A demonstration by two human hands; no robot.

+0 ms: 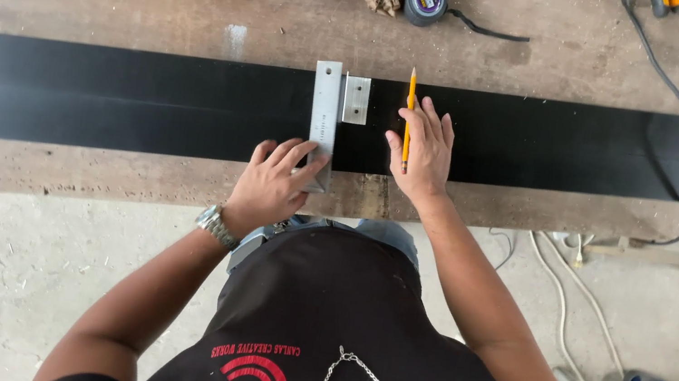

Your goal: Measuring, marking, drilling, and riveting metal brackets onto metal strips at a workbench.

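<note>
— Looking down from the head view: where does the square sit?

— My left hand (268, 186) presses the silver metal try square (324, 124) flat across the long black board (143, 103), fingers spread over its lower end at the near edge of the worn wooden desk (473, 52).

— And the pencil?

— My right hand (421, 151) pinches the yellow pencil (408, 119) just right of the square, its long axis parallel to the blade, crosswise to the board. The right hand is nearer the pencil.
</note>
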